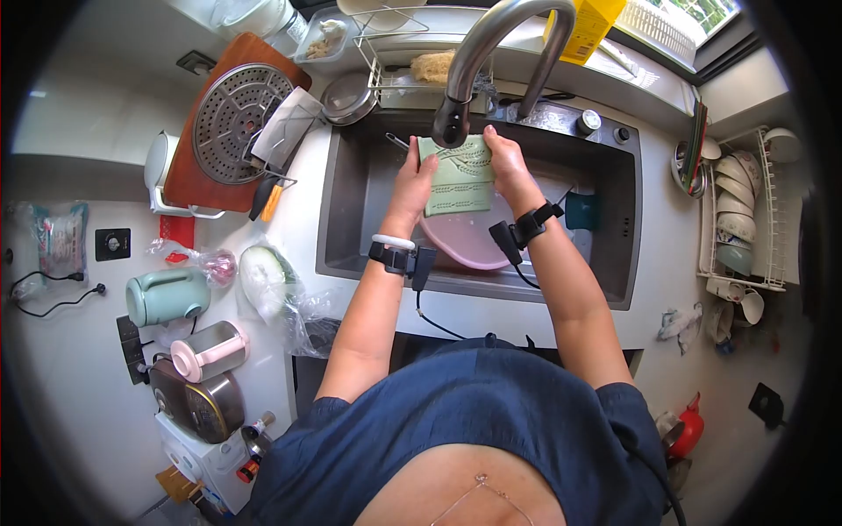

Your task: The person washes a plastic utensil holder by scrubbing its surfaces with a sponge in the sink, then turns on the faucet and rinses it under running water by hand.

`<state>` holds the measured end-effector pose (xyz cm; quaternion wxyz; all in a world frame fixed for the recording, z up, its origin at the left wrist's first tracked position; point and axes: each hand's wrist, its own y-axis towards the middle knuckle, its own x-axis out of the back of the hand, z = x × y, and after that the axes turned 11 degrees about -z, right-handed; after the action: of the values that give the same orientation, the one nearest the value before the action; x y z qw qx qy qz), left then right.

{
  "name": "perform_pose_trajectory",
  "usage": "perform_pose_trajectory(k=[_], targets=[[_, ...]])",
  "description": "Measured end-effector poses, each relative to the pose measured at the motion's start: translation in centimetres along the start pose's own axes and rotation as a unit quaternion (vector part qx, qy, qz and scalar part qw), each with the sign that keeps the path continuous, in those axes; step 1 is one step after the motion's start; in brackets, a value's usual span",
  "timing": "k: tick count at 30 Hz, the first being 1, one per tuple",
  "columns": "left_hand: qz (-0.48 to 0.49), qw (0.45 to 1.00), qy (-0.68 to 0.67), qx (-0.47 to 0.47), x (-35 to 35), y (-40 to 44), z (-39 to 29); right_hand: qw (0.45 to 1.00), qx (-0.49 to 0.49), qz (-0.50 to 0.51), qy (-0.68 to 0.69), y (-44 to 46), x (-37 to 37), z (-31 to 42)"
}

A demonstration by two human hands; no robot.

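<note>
Over the sink (pixel 361 237), under the tap, I hold a light green box-like piece (pixel 460 180) with a raised wheat-ear pattern. My left hand (pixel 414 188) grips its left side, thumb on the front face. On its right edge my right hand (pixel 510 164) has closed, the thumb near the upper corner. The far side of the piece and some fingertips are hidden. Beneath it a pink basin (pixel 469 247) stands in the sink, partly covered by the piece. The curved metal tap (pixel 453 114) hangs just above its top edge; I cannot tell whether water runs.
A dark green object (pixel 581 212) lies at the sink's right. Left are a wooden board (pixel 175 167), a round perforated plate (pixel 243 123), a bagged vegetable (pixel 263 279) and kettles. A rack of bowls (pixel 735 206) stands right. Cables hang from both wrist straps.
</note>
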<state>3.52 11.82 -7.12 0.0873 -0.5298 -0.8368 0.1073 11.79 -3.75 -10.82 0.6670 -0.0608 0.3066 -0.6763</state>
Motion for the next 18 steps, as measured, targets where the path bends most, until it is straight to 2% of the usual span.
perform_pose_trajectory(k=[1, 3, 5, 12, 14, 18], targets=[[0.012, 1.0, 0.019, -0.011, 0.1, -0.3, -0.3, 1.0, -0.008, -0.004, 0.01, 0.0, -0.1, 0.2], [0.018, 0.999, -0.026, -0.007, 0.4, -0.3, 0.7, 1.0, -0.007, -0.009, -0.001, -0.1, 0.0, 0.6], [0.073, 0.993, 0.02, -0.095, 0.5, -0.1, 1.5, 0.999, -0.034, -0.03, 0.016, 0.8, 0.7, 0.4], [0.094, 0.992, -0.035, -0.077, -1.7, 0.0, 1.9, 0.999, -0.024, -0.038, 0.013, 0.4, 2.8, 1.1], [0.071, 0.994, -0.062, -0.048, -2.4, -0.2, 1.8, 0.999, -0.019, -0.038, 0.024, 0.3, 3.3, 1.1], [0.07, 0.992, -0.092, -0.047, -3.3, 0.1, 1.8, 0.999, -0.007, -0.041, 0.025, 0.6, 4.2, 1.1]])
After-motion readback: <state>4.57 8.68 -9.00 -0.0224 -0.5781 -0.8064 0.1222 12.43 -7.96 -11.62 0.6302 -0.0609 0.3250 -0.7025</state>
